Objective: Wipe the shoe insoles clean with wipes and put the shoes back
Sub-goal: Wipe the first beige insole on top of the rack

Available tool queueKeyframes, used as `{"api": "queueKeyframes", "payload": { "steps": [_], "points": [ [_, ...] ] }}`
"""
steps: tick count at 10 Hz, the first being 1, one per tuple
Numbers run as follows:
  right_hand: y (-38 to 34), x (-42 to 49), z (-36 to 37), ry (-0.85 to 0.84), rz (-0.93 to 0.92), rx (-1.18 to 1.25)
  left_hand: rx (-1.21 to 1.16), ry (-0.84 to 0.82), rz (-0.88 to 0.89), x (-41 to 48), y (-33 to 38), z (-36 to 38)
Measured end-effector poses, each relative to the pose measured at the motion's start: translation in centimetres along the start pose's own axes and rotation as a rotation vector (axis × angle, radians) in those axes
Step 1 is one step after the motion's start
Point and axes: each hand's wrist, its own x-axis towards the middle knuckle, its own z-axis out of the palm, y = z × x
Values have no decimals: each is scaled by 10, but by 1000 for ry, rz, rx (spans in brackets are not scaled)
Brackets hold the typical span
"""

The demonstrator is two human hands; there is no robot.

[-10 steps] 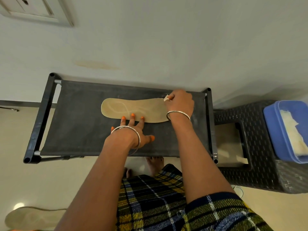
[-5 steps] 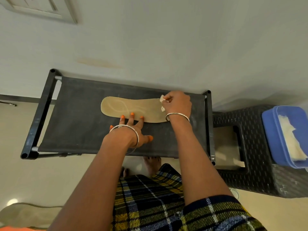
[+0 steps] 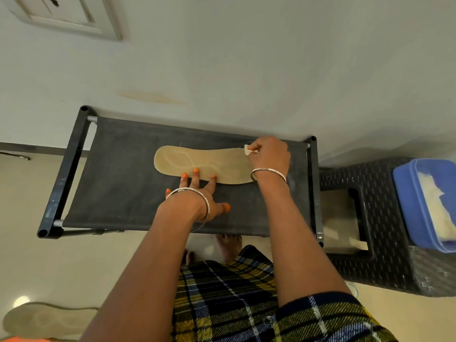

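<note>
**Desk:** What does the head view give you?

**Operator:** I see a tan insole (image 3: 202, 164) lying flat on the black fabric top of a rack (image 3: 118, 183). It runs left to right and sits closer to the wall side than to the near edge.

**Desk:** Left hand?

**Operator:** The left hand (image 3: 199, 197) is spread flat with straight fingers. Three fingertips (image 3: 196, 172) press on the insole's near edge, around its middle. The thumb lies out to the right on the fabric, off the insole. I see a bangle (image 3: 206, 206) at that wrist.

**Desk:** And the right?

**Operator:** The right hand (image 3: 270, 156) is over the insole's right end with its fingers curled, pinching a small white wipe (image 3: 247, 149). The wipe pokes out on the hand's left side, at the insole's far edge. I cannot tell how much of it is bunched inside the palm.

**Desk:** Anything around the rack?

**Operator:** A second insole (image 3: 47, 319) lies on the floor at lower left, well apart from the rack and partly cut off by the frame. Just beside the rack on the right stands a dark woven stool (image 3: 385, 267). A blue tub (image 3: 407, 201) sits on the stool's right part, with pale wipes (image 3: 441, 213) inside it. I see a bare foot (image 3: 228, 245) just past the rack's near edge, and plaid cloth (image 3: 222, 304) fills the lower middle. A switch plate (image 3: 66, 13) is on the wall at upper left.
</note>
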Motion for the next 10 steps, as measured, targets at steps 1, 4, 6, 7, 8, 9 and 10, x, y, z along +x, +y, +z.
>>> {"api": "queueKeyframes", "payload": {
  "steps": [1,4,6,7,8,9,10],
  "points": [
    [-6,-4,4,-8,-8,-20,2,0,-9,0,1,0],
    [-27,-14,8,-176,-260,2,9,13,-12,-1,1,1],
    [5,-1,-5,-26,19,-27,15,-4,-2,0,0,1],
    [-19,-12,5,-44,-100,-53,15,9,-10,-1,2,2],
    [-39,-22,12,-157,-246,-39,13,23,-16,-1,2,3],
    [-26,-15,4,-163,-197,3,10,13,-12,0,2,1],
    [2,-3,-6,-70,-15,4,22,-1,-2,-1,1,-2]
  ]
}}
